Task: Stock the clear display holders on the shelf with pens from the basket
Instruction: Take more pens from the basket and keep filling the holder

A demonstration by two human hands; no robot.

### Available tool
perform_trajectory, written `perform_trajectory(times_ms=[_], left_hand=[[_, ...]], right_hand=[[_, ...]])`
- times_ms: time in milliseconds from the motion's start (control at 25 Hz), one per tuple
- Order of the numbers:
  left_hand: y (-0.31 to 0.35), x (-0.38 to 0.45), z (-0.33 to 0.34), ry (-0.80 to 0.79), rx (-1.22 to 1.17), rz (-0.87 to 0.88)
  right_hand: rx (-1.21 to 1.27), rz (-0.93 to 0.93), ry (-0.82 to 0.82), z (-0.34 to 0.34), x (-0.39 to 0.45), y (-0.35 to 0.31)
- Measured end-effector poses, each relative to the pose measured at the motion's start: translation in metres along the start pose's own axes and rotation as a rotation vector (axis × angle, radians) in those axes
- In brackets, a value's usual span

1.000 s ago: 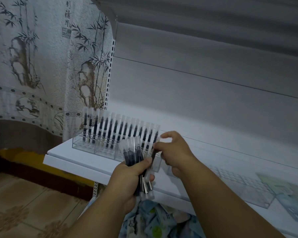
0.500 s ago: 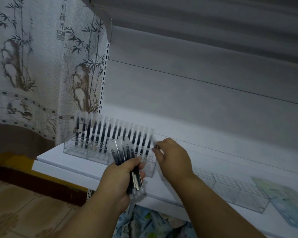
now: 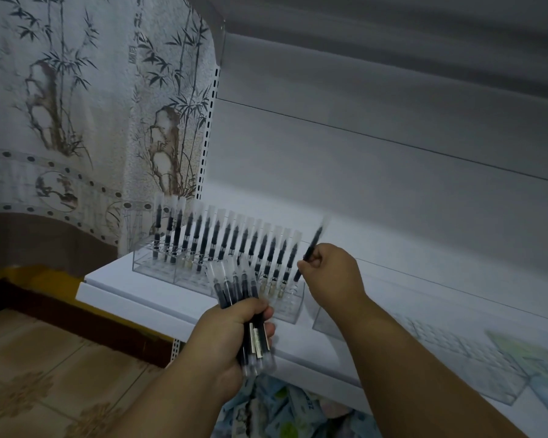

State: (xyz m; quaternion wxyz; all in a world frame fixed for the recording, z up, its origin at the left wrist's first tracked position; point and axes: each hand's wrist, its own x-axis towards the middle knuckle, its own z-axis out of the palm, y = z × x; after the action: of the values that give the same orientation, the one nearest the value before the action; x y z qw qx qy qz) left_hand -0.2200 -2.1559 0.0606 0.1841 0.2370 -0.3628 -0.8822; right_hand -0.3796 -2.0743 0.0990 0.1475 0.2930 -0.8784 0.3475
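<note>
The right hand [image 3: 331, 273] pinches a single pen [image 3: 312, 248] between thumb and curled fingers, tilted with its clear cap up and to the right, just beside the right end of the pen row [image 3: 228, 245]. The pen is slim, with a dark barrel and a frosted see-through cap, blurred at the top. The left hand [image 3: 231, 336] grips a bundle of pens [image 3: 241, 298] of the same kind, caps up, nearer than the holder. The clear holder [image 3: 203, 273] stands on the left part of the white shelf [image 3: 133, 289], its far row filled with upright pens. Another clear holder [image 3: 440, 352] lies to the right on the shelf.
</note>
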Motion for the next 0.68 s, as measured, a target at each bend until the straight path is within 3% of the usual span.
perform_trajectory(times_ms=[320, 600, 680], left_hand=[[0.001, 0.003, 0.004, -0.005, -0.015, 0.003], [0.000, 0.004, 0.001, -0.011, -0.023, -0.004], [0.003, 0.002, -0.003, -0.016, -0.022, 0.007]], right_hand=[[-0.026, 0.140, -0.212, 0.009, 0.008, -0.005], [-0.025, 0.107, -0.092, 0.005, -0.002, -0.013], [0.040, 0.123, 0.050, 0.003, -0.015, -0.019]])
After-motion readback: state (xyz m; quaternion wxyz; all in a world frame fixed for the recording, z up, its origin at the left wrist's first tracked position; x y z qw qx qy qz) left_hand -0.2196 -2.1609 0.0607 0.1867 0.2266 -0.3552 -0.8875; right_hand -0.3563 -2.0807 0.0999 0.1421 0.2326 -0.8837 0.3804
